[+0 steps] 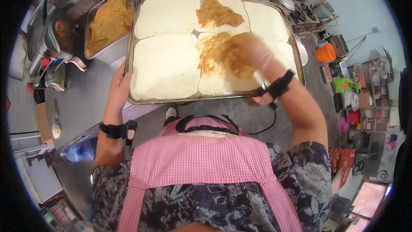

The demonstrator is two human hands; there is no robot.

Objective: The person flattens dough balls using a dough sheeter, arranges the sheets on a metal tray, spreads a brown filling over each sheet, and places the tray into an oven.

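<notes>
A large metal baking tray is in front of me, with several flat, pale dough sheets set side by side in it. My left hand grips the tray's left edge, thumb on top. Over the near middle sheet, my right hand is blurred, its fingers in a smear of brown paste. Whether those fingers hold anything is unclear. A thicker heap of the paste covers part of the far middle sheet. The left-hand sheets look bare.
Left of the tray, a deep metal pan holds a big mass of brown paste. A metal machine stands on the steel worktop at far left. An orange bucket and loaded shelves are off to the right.
</notes>
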